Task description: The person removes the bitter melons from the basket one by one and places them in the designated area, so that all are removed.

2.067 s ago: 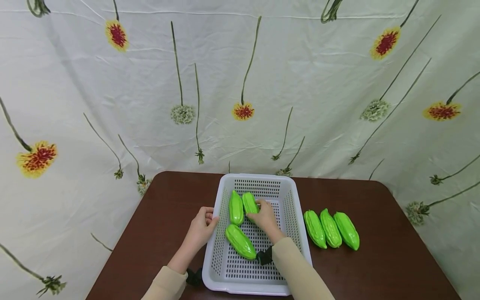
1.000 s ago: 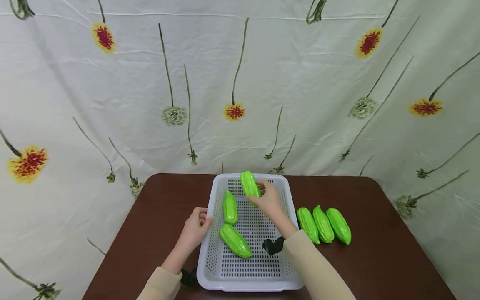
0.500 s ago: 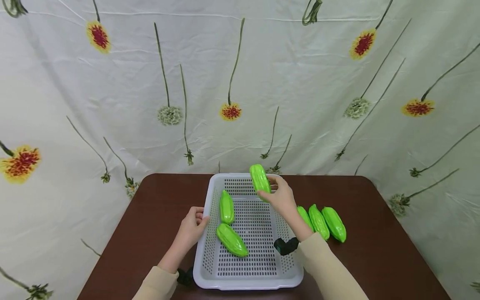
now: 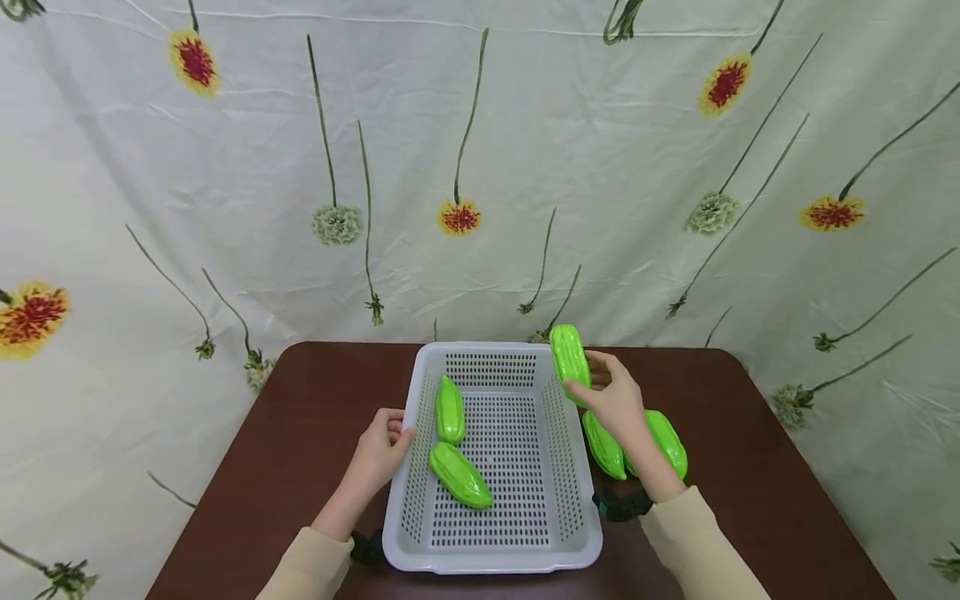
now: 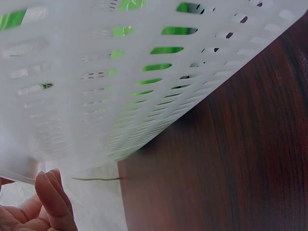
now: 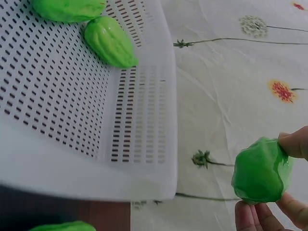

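Note:
My right hand (image 4: 617,398) holds a glossy green bitter melon (image 4: 570,360) between thumb and fingers, raised over the right rim of the white plastic basket (image 4: 491,562). In the right wrist view the held melon (image 6: 260,171) is seen end-on. My left hand (image 4: 378,446) pinches the basket's left rim; in the left wrist view its fingers (image 5: 52,195) curl at that rim. Two bitter melons lie inside the basket, one toward the back (image 4: 450,410) and one nearer the front (image 4: 461,477). Right of the basket, more bitter melons (image 4: 667,442) lie on the table, partly hidden by my right wrist.
The basket stands on a dark brown table (image 4: 315,392) with rounded far corners. Behind the table hangs a pale cloth (image 4: 405,275) printed with flowers. A dark wrist strap (image 4: 621,505) sits by the right sleeve, beside the basket's right wall.
My right hand has lifted a bitter melon out from among those in the basket and carried it rightward to above the right rim. The left hand keeps its place at the left rim.

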Demonstrator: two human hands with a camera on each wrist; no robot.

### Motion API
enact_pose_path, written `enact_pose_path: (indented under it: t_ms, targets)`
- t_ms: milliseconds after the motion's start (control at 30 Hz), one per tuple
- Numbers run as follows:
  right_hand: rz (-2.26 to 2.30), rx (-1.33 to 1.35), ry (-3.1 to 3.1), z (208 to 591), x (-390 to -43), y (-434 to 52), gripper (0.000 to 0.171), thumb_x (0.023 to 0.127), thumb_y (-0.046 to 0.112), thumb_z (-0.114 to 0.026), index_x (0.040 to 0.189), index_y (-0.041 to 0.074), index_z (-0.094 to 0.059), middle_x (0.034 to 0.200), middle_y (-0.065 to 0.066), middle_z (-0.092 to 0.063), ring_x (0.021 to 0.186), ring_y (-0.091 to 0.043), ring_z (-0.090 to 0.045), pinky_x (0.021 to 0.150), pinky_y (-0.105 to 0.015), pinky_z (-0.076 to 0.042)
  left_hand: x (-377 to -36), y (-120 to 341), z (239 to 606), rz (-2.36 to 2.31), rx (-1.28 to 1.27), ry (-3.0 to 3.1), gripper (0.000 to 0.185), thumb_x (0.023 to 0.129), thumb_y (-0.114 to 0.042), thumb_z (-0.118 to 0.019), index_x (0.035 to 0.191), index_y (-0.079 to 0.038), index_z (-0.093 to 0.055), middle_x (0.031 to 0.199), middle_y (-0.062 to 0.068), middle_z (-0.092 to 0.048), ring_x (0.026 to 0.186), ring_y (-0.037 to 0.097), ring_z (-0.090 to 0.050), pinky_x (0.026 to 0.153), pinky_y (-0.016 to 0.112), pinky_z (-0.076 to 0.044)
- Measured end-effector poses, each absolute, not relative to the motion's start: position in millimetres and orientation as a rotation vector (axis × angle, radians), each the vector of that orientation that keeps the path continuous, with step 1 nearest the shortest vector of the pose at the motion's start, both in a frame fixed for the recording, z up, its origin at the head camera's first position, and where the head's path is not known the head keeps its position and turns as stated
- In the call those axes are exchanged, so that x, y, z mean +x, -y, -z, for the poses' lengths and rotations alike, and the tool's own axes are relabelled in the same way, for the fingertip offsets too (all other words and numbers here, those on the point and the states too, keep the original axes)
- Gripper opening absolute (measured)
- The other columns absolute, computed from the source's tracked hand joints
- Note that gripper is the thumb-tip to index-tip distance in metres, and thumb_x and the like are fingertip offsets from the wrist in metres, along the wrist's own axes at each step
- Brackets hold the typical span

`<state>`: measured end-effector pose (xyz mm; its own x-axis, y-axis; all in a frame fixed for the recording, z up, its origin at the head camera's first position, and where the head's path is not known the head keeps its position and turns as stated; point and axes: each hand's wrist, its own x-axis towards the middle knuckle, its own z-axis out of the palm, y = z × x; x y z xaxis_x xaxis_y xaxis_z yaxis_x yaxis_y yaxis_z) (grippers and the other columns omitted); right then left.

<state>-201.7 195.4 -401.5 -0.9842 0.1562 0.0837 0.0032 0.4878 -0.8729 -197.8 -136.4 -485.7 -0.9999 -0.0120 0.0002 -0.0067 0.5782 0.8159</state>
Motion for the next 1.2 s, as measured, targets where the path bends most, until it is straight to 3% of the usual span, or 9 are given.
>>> enact_pose_path:
  t_ms: [300,867,1200]
  targets:
    - [-1.512,-0.215,2.577,399,-178,-225,0.062,0.09,0.027,-0.072,0.143,0.009,-0.046,0.137,-0.016,-0.053,0.123,-0.03,-0.053,0.105,-0.043,-0.045,-199,138,484,1.425,0.009,2.785,0.038,0.096,-0.011,-0.06,0.128,0.006,-0.047,0.101,0.018,-0.06,0.079,0.02,-0.06,0.065,0.034,-0.055]
    - [-1.421,-0.303,2.672,436,-134,-260,0.065,0.089,0.03,-0.073,0.143,0.006,-0.045,0.139,-0.017,-0.052,0.123,-0.032,-0.054,0.101,-0.045,-0.048,-200,139,484,1.44,0.025,2.784,0.037,0.097,-0.011,-0.059,0.128,0.006,-0.047,0.102,0.019,-0.059,0.08,0.021,-0.059,0.066,0.033,-0.055]
    - [-1.406,-0.329,2.698,474,-105,-265,0.062,0.082,0.023,-0.08,0.136,0.004,-0.054,0.126,-0.02,-0.062,0.111,-0.029,-0.062,0.082,-0.02,-0.051,-200,137,487,1.44,0.012,2.788,0.038,0.097,-0.012,-0.059,0.128,0.006,-0.047,0.102,0.019,-0.059,0.08,0.021,-0.059,0.065,0.033,-0.055]
